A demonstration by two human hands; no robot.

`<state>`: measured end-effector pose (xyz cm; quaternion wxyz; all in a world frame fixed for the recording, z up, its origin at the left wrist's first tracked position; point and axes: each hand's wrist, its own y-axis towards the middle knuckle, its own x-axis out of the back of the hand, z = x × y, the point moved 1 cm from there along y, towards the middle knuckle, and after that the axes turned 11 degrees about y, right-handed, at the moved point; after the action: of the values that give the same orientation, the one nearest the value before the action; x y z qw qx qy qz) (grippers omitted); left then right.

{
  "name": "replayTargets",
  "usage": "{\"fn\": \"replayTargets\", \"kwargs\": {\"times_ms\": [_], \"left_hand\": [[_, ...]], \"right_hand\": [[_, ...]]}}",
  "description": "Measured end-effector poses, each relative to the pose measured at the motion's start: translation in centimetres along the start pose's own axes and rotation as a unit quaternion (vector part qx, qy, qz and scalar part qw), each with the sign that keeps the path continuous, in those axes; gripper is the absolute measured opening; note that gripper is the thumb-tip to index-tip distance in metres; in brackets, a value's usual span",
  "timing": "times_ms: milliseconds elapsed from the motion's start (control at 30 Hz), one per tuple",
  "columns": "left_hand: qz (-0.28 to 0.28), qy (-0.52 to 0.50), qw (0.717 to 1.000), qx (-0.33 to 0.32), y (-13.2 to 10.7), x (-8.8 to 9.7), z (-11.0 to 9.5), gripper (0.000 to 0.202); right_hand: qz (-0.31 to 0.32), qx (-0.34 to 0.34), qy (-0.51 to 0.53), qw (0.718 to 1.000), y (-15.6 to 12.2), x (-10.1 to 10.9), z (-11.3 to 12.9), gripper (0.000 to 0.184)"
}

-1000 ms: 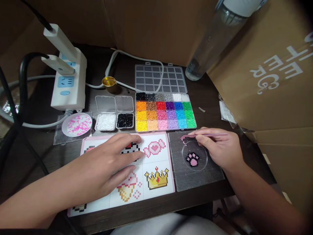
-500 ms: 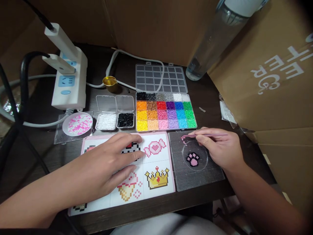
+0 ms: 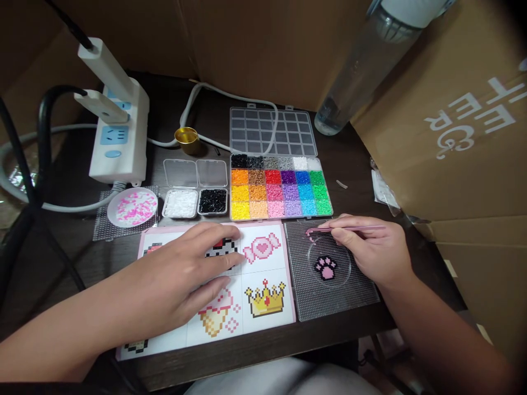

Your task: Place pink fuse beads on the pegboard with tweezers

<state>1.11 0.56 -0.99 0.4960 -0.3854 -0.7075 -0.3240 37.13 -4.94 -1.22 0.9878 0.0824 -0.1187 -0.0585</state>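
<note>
My left hand lies flat, fingers spread, on a pattern sheet printed with pixel pictures: a candy, a crown, an ice cream. My right hand pinches pink tweezers, whose tips rest at the far left part of a clear pegboard. A few pink beads sit there by the tips. On the pegboard lies a pink and black paw made of beads under a clear round disc.
Behind the sheet stands an open bead box with many colours, two small boxes of white and black beads, a dish of pink beads, a power strip, a gold cap, a bottle and cardboard boxes.
</note>
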Motion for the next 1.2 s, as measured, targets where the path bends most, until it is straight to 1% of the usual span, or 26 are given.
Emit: {"fn": "replayTargets", "kwargs": {"times_ms": [100,233,467,633,800,1200], "left_hand": [[0.007,0.007,1.0,-0.003,0.07,0.03,-0.05,0.039],[0.0,-0.004,1.0,0.0,0.09,0.12,-0.06,0.038],[0.0,0.004,1.0,-0.002,-0.1,0.27,-0.1,0.039],[-0.018,0.004,1.0,-0.002,0.22,0.33,-0.57,0.036],[-0.006,0.006,1.0,-0.011,0.33,0.56,-0.83,0.037],[0.002,0.009,1.0,-0.011,0.16,0.36,-0.64,0.037]], "right_hand": [[0.002,-0.001,0.0,1.0,-0.02,0.03,-0.01,0.019],[-0.005,-0.007,0.001,1.0,-0.05,0.12,-0.01,0.017],[-0.016,0.01,-0.007,1.0,0.1,0.1,0.08,0.024],[-0.007,0.021,-0.012,1.0,-0.18,0.24,-0.11,0.027],[-0.013,0.018,-0.034,0.999,-0.52,0.48,-0.35,0.027],[0.0,0.037,-0.004,0.999,-0.24,0.17,-0.01,0.037]]}}
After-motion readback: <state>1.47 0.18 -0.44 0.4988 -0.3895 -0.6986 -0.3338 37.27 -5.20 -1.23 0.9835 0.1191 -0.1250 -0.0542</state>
